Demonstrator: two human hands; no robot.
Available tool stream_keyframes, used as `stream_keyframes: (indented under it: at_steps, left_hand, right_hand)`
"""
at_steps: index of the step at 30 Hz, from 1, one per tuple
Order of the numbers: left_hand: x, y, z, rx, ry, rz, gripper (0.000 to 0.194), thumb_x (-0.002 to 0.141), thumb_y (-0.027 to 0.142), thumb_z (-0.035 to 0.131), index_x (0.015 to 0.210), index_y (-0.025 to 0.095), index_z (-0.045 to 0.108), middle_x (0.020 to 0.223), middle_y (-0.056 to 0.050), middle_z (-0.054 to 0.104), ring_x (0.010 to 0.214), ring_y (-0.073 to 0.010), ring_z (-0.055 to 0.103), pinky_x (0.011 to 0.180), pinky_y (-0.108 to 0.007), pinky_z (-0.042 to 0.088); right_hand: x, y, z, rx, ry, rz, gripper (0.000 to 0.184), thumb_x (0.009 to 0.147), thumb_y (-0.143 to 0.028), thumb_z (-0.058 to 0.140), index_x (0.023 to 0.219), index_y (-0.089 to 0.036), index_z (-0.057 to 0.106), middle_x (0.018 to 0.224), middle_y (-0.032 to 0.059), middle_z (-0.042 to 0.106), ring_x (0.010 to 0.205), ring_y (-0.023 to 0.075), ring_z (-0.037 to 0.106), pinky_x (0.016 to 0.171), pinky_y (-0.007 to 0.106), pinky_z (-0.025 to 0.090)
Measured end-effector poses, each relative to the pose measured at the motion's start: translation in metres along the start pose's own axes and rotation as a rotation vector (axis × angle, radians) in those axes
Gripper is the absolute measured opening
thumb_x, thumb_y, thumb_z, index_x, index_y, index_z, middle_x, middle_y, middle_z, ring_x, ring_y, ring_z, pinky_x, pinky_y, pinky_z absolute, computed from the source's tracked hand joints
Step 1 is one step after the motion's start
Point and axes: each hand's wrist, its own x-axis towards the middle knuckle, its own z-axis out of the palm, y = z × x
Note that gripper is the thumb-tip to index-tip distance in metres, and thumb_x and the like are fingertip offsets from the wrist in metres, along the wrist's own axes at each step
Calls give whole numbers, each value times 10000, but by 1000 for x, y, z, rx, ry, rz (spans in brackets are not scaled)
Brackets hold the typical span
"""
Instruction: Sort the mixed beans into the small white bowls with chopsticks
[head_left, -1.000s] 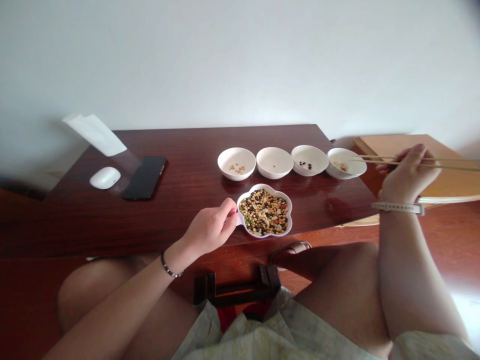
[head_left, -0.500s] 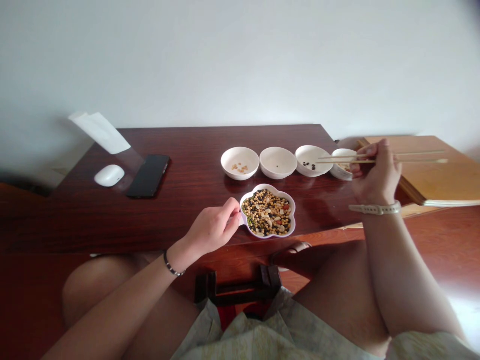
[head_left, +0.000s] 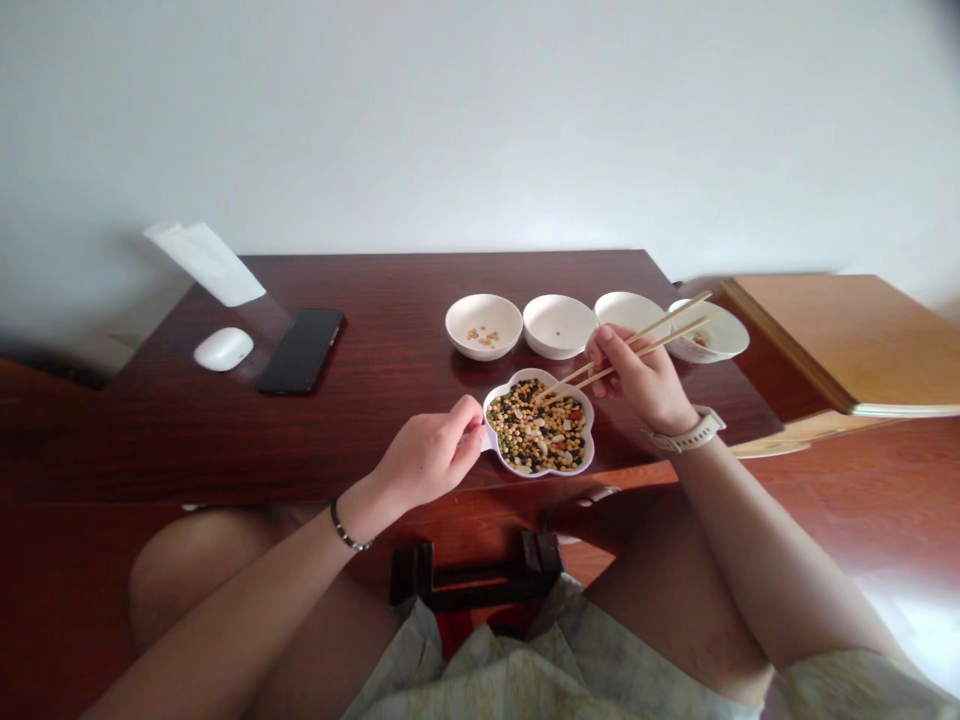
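My left hand (head_left: 431,455) is closed on the short handle of a flower-shaped bowl (head_left: 590,445) with a pale purple outside. Mixed beans and peanuts (head_left: 529,435) fill it. My right hand (head_left: 637,375) grips a pair of wooden chopsticks (head_left: 660,333), whose tips reach into the beans near the bowl's far side. Behind stand a white bowl (head_left: 484,308) with some tan pieces, a second white bowl (head_left: 559,312) with one small dark speck, a third white bowl (head_left: 626,305) partly hidden by my right hand, and a fourth white bowl (head_left: 727,335) holding a few pieces.
On the left of the dark wooden table (head_left: 390,400) lie a black phone (head_left: 301,350) and a white rounded case (head_left: 223,349). A folded white paper (head_left: 206,265) stands behind them. A lighter wooden surface (head_left: 847,330) is at the right, and a wall runs along the back.
My right hand has moved left and toward me, from the fourth bowl to the flower-shaped bowl, bringing the chopstick tips into the beans. My left hand stays on the handle.
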Motion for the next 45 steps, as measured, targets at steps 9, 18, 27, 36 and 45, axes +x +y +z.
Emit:
stream_keyframes:
  at_steps: [9,18,27,36,45]
  left_hand:
    - [0,2,-1,14,6,1,90,1097,240,494,1008,231,491,742,43,633,557,-142,579,593,-270,345]
    - [1,2,-1,18,-7,-4,89,1095,236,482,1007,231,490,763,27,667,564,-146,591,595,-270,354]
    - [0,0,-1,20,-18,-12,83,1092,233,493,1010,229,493,777,24,680,578,-149,613,603,-263,360]
    - [1,2,-1,11,-4,-3,79,1085,220,493,1007,233,489,761,30,670,566,-149,601,595,-267,360]
    - [1,1,-1,6,-11,-8,84,1098,238,485,1013,232,484,764,33,655,572,-149,593,603,-277,353]
  right_hand:
    - [1,4,6,-10,-25,36,544,1058,-692,620,798,-214,597,564,0,594,462,110,503,442,252,361]
    - [3,7,1,-2,15,38,555,1038,-717,628,790,-223,579,577,8,610,478,118,510,447,244,365]
    - [1,2,1,25,55,42,541,1024,-689,674,784,-212,591,566,-10,569,458,100,507,425,222,348]
    - [1,-1,3,65,30,67,551,995,-694,714,763,-210,593,542,-2,576,435,100,499,416,224,333]
    - [0,-1,5,96,48,66,548,988,-691,725,755,-215,584,570,-6,557,456,104,503,415,233,329]
